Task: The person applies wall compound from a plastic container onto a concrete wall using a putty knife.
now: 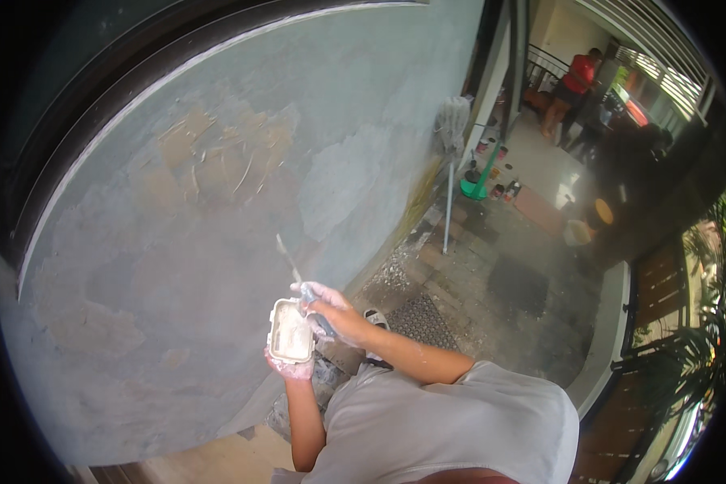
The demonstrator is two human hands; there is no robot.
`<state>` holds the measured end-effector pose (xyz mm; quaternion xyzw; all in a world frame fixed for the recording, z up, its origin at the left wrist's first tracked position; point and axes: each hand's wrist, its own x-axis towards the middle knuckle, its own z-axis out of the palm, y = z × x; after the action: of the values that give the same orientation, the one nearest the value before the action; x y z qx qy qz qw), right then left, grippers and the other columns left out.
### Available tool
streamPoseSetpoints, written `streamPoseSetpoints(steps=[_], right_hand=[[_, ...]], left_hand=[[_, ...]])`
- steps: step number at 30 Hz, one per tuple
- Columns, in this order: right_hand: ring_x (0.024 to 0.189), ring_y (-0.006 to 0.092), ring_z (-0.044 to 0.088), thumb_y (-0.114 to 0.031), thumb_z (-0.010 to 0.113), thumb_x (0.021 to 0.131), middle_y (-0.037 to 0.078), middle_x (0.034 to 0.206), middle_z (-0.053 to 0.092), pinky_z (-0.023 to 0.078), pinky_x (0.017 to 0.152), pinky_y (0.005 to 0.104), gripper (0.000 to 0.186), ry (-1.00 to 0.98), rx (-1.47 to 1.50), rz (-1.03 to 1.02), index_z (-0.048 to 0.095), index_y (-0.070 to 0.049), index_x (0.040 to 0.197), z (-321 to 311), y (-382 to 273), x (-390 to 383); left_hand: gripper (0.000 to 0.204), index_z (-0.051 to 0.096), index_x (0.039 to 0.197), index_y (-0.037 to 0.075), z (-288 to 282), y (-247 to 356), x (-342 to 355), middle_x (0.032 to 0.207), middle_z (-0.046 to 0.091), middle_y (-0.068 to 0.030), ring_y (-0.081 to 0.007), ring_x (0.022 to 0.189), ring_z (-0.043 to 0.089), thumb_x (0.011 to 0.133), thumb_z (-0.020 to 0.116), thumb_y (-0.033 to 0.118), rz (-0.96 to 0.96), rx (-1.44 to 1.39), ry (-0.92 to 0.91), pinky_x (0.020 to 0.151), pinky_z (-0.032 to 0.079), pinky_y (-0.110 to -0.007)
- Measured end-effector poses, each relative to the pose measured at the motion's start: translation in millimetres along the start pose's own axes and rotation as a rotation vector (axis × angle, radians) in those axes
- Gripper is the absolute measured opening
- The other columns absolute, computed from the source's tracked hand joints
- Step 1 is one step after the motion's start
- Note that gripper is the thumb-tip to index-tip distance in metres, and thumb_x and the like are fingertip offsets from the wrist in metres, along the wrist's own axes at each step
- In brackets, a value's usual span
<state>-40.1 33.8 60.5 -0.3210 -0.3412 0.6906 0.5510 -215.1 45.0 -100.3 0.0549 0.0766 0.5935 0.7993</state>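
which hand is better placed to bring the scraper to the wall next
Probably the right hand: its grip already has the scraper, whose tip points out toward the wall. The left hand is busy supporting the tub from below.

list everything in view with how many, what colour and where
Tub: one, off-white, in the left hand
Paste: one mass, whitish, inside the tub
Scraper: one, pale blade, in the right hand
Wall: one, grey with tan patches, left and centre
Mop: one, greyish, at the wall's far end
Small containers: several, mixed colours, on the far floor
Mat: one, dark, beyond the right forearm
Co-worker: one, red top, upper right
Plants: uncounted, green, right edge
Farther items: too blurred to tell
Shirt: one, grey, bottom
Hands: two, white-smeared, lower centre
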Motion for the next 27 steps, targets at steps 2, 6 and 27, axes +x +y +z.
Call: streamPoseSetpoints(steps=[2, 6, 27], right_hand=[[0.051, 0.0057, 0.048, -0.013, 0.049, 0.101, 0.003, 0.088, 0.054, 0.038, 0.041, 0.0207, 0.043, 0.007, -0.012, -0.043, 0.04, -0.005, 0.142, 7, -11, -17], [0.058, 0.0039, 0.049, -0.022, 0.049, 0.104, 0.001, 0.085, 0.052, 0.04, 0.048, 0.0192, 0.042, 0.102, -0.234, -0.235, 0.041, -0.001, 0.14, 16, -33, 3], [0.062, 0.0315, 0.055, -0.012, 0.056, 0.098, 0.014, 0.082, 0.051, 0.043, 0.054, 0.0415, 0.018, 0.367, -1.137, -1.16, 0.062, 0.002, 0.108, 26, -65, 153]], left_hand=[[0.072, 0.043, 0.146, 0.006, 17, -12, -30, 0.146, 0.048, -0.0186, -0.0376, 0.132, 0.049, 0.086, 0.049, 0.045, 0.04, 0.028, 0.05, 0.106, 0.044, -0.056], [0.079, 0.043, 0.146, 0.007, 9, -8, -41, 0.149, 0.044, -0.0214, -0.0444, 0.132, 0.046, 0.08, 0.057, 0.047, 0.051, -0.031, 0.055, 0.101, 0.047, -0.061], [0.081, 0.041, 0.149, 0.01, -20, -6, -44, 0.15, 0.042, -0.0215, -0.0494, 0.132, 0.045, 0.079, 0.053, 0.05, 0.147, -0.058, 0.149, 0.093, 0.048, -0.066]])
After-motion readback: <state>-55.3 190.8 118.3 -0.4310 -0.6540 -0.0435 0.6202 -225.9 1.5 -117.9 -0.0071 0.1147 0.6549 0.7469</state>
